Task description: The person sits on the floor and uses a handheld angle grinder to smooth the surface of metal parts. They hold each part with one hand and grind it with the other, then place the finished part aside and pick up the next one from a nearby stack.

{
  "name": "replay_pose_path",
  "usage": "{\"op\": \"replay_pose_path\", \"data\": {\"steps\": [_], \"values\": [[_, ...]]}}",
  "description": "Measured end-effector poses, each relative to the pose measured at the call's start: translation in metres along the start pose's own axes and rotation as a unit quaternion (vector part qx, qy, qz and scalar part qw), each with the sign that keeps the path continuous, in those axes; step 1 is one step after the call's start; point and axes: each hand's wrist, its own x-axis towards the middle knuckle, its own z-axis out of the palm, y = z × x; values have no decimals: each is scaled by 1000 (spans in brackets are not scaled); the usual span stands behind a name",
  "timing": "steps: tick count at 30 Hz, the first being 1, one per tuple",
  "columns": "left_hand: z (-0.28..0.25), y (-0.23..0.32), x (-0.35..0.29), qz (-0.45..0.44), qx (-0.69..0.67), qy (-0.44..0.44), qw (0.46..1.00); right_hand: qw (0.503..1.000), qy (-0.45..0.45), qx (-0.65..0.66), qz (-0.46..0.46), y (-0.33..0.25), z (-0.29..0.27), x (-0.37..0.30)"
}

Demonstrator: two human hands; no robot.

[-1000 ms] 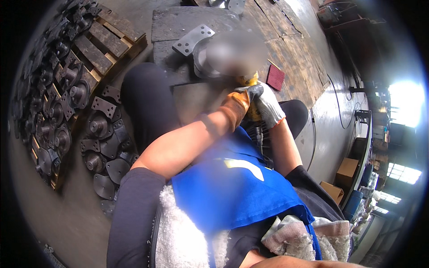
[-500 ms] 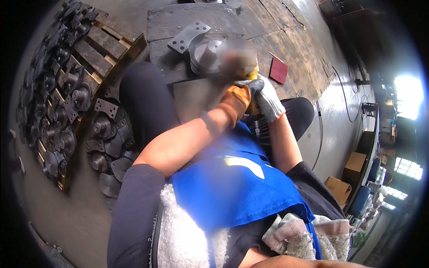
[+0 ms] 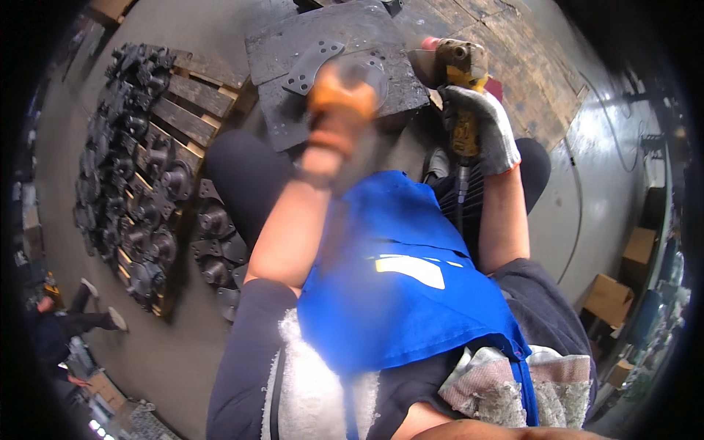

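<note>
The two hands have come apart since half a second ago: then they were bunched together over the round metal part, and now the left hand (image 3: 341, 103), in an orange glove, has lifted up toward the camera and is smeared with motion blur, while the right hand (image 3: 477, 128), in a grey glove, has swung off to the right. The right hand is closed firmly around the body of a yellow grinder (image 3: 460, 81), its head pointing up and away from the work. Whether the left hand is open or closed I cannot tell; the blur hides the fingers and anything they might hold. The round metal part (image 3: 367, 73) sits on the dark steel plate (image 3: 293, 44) on the floor, partly hidden behind the raised left hand, with a flat bracket (image 3: 312, 66) with holes lying just beside it. With the grinder pulled clear of the part, the grinding pass seems to have paused, perhaps to check or turn the piece. To the left, a wooden pallet (image 3: 194, 95) holds many dark cast parts (image 3: 125, 169) in rows.
</note>
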Motion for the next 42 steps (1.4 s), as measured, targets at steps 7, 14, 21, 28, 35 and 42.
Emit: {"op": "replay_pose_path", "data": {"steps": [7,14,21,28,35,42], "values": [[-20,-84,79,-162,408,-49,897,1000,4,-8,-5,20,-30,-1],[-6,-56,50,-224,436,-22,871,987,-51,-143,-44,37,-48,-4],[-27,-21,19,-306,395,-79,863,972,-60,-222,55,55,-32,0],[-32,-69,-18,-329,194,-235,894,945,-144,-287,61,65,-9,4],[5,8,-86,-216,-359,-388,821,946,-210,-238,-69,86,-1,12],[42,-24,-88,196,-283,-208,916,985,-133,-101,52,49,34,-16]]}}
